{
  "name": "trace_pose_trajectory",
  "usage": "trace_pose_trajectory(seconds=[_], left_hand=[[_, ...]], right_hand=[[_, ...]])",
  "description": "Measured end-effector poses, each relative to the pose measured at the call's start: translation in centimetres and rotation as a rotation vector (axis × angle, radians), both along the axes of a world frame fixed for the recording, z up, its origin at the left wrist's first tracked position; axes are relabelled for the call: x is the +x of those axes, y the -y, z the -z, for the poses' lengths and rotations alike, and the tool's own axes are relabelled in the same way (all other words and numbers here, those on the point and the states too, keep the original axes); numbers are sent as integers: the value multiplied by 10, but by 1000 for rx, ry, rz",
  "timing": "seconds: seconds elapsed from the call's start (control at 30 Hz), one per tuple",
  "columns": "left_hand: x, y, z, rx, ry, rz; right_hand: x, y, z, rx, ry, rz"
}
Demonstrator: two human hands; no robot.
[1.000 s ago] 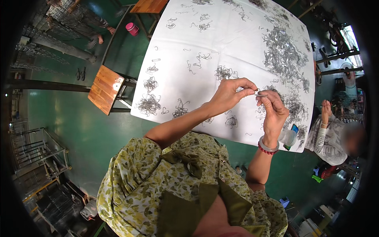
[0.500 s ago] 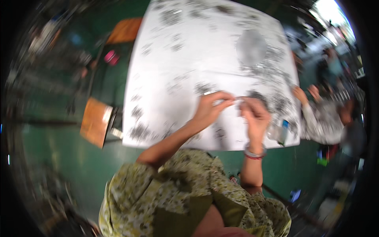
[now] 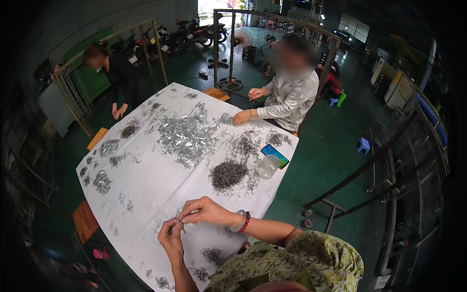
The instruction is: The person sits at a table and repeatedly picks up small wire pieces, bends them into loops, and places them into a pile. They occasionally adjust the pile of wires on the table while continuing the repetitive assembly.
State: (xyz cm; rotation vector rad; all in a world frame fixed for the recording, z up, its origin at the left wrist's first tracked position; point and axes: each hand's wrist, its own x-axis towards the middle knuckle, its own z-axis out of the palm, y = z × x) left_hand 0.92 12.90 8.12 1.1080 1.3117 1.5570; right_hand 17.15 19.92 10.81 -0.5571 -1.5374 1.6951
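Note:
My left hand and my right hand meet over the near part of the white-covered table. Both are closed in a pinch, fingertips almost touching, on something thin and dark, too small to make out. A bangle and a red bead bracelet circle my right wrist. Beyond my hands lies a dense heap of bent grey wire hooks, with looser hooks scattered behind it. Small hook clusters lie close to my forearms. A broad spread of shiny flat metal pieces covers the table's middle.
A clear plastic cup and a phone lie at the right edge. One co-worker sits across at the right with hands over the table; another is at the far left. Wooden stools stand beside the table. A fan stands behind.
My view has swung round and lifted, so the far side of the table and both co-workers now show. My hands stay pinched close together; the earlier frame is blurred.

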Motion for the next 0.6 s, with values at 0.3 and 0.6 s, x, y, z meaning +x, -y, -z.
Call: trace_pose_trajectory(seconds=[0.3, 0.6], left_hand=[[3, -2, -16, -58, 90, 3], [-15, 1, 10, -80, 21, 117]], right_hand=[[-6, -3, -4, 96, -44, 60], [-9, -14, 8, -29, 26, -157]])
